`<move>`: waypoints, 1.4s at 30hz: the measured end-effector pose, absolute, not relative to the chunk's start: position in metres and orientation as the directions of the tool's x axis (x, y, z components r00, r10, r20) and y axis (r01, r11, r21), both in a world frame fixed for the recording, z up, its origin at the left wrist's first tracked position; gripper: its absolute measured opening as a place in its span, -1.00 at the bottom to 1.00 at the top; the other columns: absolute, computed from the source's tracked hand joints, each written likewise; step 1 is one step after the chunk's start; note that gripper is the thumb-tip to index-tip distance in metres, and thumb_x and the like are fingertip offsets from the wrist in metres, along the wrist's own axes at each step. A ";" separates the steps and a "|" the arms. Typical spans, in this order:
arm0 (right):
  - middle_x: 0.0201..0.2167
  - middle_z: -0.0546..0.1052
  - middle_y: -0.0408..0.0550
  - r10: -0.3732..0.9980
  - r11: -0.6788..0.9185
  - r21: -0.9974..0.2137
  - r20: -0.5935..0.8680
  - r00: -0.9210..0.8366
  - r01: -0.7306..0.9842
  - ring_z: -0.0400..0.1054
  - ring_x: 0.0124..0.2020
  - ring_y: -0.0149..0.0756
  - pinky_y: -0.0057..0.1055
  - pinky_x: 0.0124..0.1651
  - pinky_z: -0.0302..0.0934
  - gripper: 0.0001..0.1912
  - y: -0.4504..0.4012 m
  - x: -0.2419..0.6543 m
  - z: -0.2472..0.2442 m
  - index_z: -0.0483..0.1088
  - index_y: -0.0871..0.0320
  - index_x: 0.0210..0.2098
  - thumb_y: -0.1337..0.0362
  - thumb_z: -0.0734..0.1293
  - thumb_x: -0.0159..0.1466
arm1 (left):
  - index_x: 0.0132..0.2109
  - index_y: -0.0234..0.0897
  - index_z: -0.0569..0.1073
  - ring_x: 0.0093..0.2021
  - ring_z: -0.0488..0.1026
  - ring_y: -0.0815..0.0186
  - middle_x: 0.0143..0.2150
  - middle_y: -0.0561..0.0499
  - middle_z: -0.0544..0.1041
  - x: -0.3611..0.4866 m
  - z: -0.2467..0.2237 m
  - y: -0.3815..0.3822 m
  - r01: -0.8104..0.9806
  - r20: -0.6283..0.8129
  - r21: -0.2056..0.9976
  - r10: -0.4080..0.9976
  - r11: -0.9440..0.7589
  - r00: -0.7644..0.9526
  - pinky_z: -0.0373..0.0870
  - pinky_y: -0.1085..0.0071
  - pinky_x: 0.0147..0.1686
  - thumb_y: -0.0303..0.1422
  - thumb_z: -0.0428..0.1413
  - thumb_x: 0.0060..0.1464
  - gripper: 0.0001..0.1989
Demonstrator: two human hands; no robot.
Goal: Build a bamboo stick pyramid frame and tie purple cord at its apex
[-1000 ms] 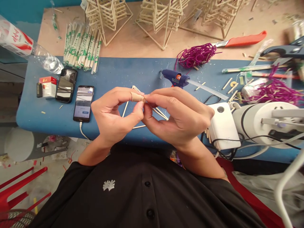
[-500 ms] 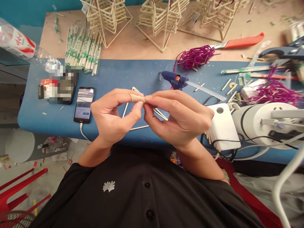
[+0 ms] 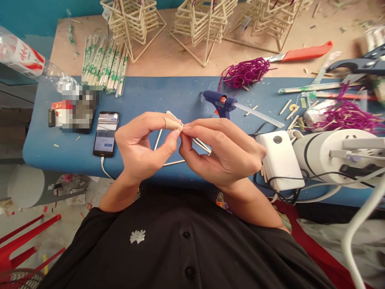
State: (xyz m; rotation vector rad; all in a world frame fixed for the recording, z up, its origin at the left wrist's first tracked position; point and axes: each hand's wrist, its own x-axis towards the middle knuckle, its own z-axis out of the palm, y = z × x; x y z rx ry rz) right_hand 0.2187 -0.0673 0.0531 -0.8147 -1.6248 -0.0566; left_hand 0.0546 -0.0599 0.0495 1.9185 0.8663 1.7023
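Note:
My left hand (image 3: 144, 140) is closed in a pinch, thumb against the index finger, which wears a tan bandage (image 3: 172, 123). Its tip meets the pinched fingers of my right hand (image 3: 221, 148). Whatever small thing lies between the fingertips is too small to make out. Below and behind both hands, thin wooden sticks (image 3: 174, 162) lie on the blue mat, joined at a corner near the top; my hands hide much of them. Beyond my right hand lies a blue hot glue gun (image 3: 219, 101) with a clear glue stick in its back.
Stacked stick frames (image 3: 200, 24) stand at the back. Wrapped chopsticks (image 3: 105, 64) and a phone (image 3: 106, 134) lie left. Purple cord (image 3: 246, 73), an orange-handled knife (image 3: 306, 52), a white power bank (image 3: 281, 160) and a round power strip (image 3: 337, 156) are on the right.
My right hand has shifted slightly left, its fingertips closer against the left ones. The left hand keeps its pinch in nearly the same spot.

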 end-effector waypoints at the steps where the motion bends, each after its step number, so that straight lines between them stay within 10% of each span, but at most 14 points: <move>1: -0.34 0.74 -0.18 0.472 0.742 -0.397 0.881 -0.001 0.540 0.63 -0.37 -0.35 -0.45 -0.26 0.59 -0.72 -0.068 0.219 0.054 0.57 0.02 -0.17 0.53 0.50 0.25 | -0.06 -0.13 0.70 -0.17 0.70 0.38 -0.19 0.12 0.72 0.054 0.050 -0.060 0.158 0.691 0.707 0.721 -0.690 0.052 0.71 0.32 -0.06 -0.45 0.37 0.27 -0.87; 14: -0.36 0.68 -0.15 0.478 0.718 -0.381 0.879 -0.014 0.583 0.58 -0.36 -0.41 -0.48 -0.22 0.51 -0.79 -0.068 0.213 0.053 0.47 0.07 -0.21 0.51 0.45 0.28 | -0.12 -0.07 0.73 -0.19 0.67 0.27 -0.19 0.02 0.70 0.033 0.072 -0.041 0.125 0.535 0.791 0.777 -0.598 0.332 0.67 0.30 -0.24 -0.39 0.38 0.23 -0.90; 21: -0.39 0.66 -0.13 0.433 0.690 -0.331 0.902 0.000 0.643 0.56 -0.38 -0.38 -0.45 -0.25 0.51 -0.81 -0.067 0.210 0.052 0.45 0.08 -0.22 0.48 0.45 0.26 | -0.21 -0.15 0.71 -0.22 0.67 0.30 -0.23 -0.01 0.70 0.033 0.070 -0.037 0.140 0.492 0.823 0.815 -0.550 0.306 0.64 0.34 -0.22 -0.15 0.45 0.21 -0.80; 32: -0.39 0.66 -0.14 0.464 0.714 -0.392 0.886 0.028 0.581 0.57 -0.38 -0.36 -0.43 -0.25 0.51 -0.77 -0.068 0.208 0.051 0.43 0.06 -0.22 0.50 0.46 0.25 | -0.13 -0.09 0.75 -0.18 0.68 0.36 -0.19 0.06 0.71 0.038 0.073 -0.048 0.067 0.498 0.843 0.822 -0.533 0.275 0.71 0.40 -0.16 -0.48 0.38 0.21 -0.84; 42: -0.37 0.67 -0.16 0.529 0.743 -0.473 0.848 0.017 0.474 0.58 -0.35 -0.36 -0.41 -0.25 0.51 -0.78 -0.067 0.211 0.051 0.44 0.06 -0.22 0.50 0.46 0.27 | -0.17 -0.07 0.72 -0.24 0.67 0.34 -0.23 0.05 0.70 0.041 0.072 -0.051 0.136 0.512 0.825 0.827 -0.549 0.233 0.68 0.40 -0.24 -0.35 0.41 0.22 -0.94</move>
